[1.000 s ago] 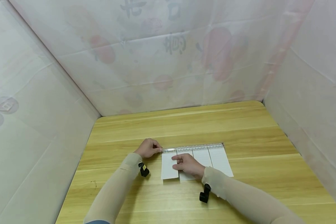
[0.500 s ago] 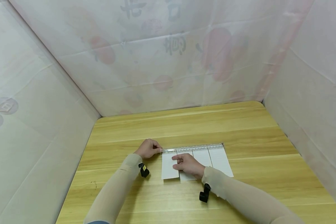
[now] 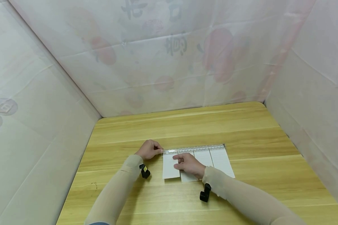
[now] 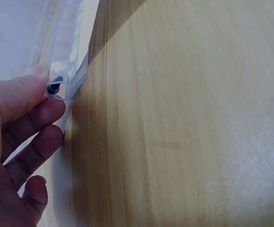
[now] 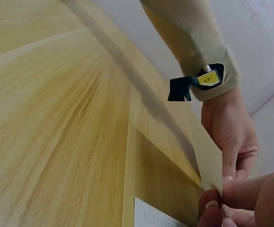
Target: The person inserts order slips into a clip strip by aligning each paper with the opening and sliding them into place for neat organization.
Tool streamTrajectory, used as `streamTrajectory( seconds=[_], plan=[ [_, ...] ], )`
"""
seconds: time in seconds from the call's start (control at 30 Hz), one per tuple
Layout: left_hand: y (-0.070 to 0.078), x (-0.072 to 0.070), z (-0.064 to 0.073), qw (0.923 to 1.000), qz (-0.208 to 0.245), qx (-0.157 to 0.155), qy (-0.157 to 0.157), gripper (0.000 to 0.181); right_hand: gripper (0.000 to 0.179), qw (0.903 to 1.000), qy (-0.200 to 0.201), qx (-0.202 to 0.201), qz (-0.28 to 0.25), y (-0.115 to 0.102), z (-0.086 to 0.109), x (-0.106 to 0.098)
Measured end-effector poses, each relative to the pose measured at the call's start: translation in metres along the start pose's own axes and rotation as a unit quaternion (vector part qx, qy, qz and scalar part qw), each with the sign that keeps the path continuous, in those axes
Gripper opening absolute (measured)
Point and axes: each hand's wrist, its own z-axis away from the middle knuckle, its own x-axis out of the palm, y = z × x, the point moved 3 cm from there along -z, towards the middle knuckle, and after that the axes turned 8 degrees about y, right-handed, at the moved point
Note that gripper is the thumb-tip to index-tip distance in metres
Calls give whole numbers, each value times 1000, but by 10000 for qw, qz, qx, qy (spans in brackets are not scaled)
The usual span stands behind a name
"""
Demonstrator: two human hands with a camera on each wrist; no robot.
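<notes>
A long clear plastic strip [image 3: 198, 147] lies along the far edge of several white paper cards [image 3: 222, 161] set side by side. My left hand [image 3: 148, 149] pinches the strip's left end between thumb and fingers; a small dark piece [image 4: 54, 87] shows at that end in the left wrist view. With thumb and fingertips, my right hand [image 3: 191, 165] pinches the right edge of the leftmost card [image 3: 169, 167], whose near end stands off the table. The right wrist view shows this card [image 5: 207, 153] edge-on. The right hand and wrist partly cover the middle cards.
The wood-grain table [image 3: 169, 203] spreads around the cards. Printed cloth walls [image 3: 157, 62] stand behind it and on both sides. A black wrist camera [image 3: 145, 171] sits on the left wrist and another black camera [image 3: 205, 192] on the right.
The near end of the leftmost card has risen very slightly. Both hands have kept nearly the same place and grip.
</notes>
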Motion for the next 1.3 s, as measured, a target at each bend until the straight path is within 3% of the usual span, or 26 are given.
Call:
streamTrajectory(
  seconds=[0.43, 0.57, 0.7, 0.8, 0.87, 1.03, 1.1, 1.2, 1.3],
  plan=[
    [-2, 2, 0, 10000, -8, -56, 26, 6, 44, 9996, 121, -108, 224, 2, -1, 1],
    [-2, 1, 1, 10000, 4, -40, 10, 6, 43, 9944, 316, -381, 938, 4, -1, -2],
    [-3, 1, 1, 10000, -18, -24, 12, 6, 34, 9738, 649, -896, 1986, -1, 4, -6],
    [-4, 1, 1, 10000, -61, 23, 32, 7, 30, 9475, 649, -1497, 2751, -11, 12, -5],
    [-4, 0, 1, 10000, -71, 47, 46, 7, 31, 9213, 428, -2040, 3282, -18, 19, 1],
    [-4, 1, 1, 9999, -70, 70, 63, 6, 41, 8277, -372, -3350, 4487, -26, 39, 23],
    [-3, 1, 1, 9999, -71, 65, 68, 6, 46, 7965, -627, -3647, 4782, -25, 45, 30],
    [-3, 1, 1, 9999, -41, 72, 74, 6, 50, 7668, -866, -3851, 5062, -19, 49, 36],
    [-3, 1, 0, 9999, -50, 133, 89, 6, 52, 7568, -895, -3886, 5179, -15, 48, 37]
  ],
)
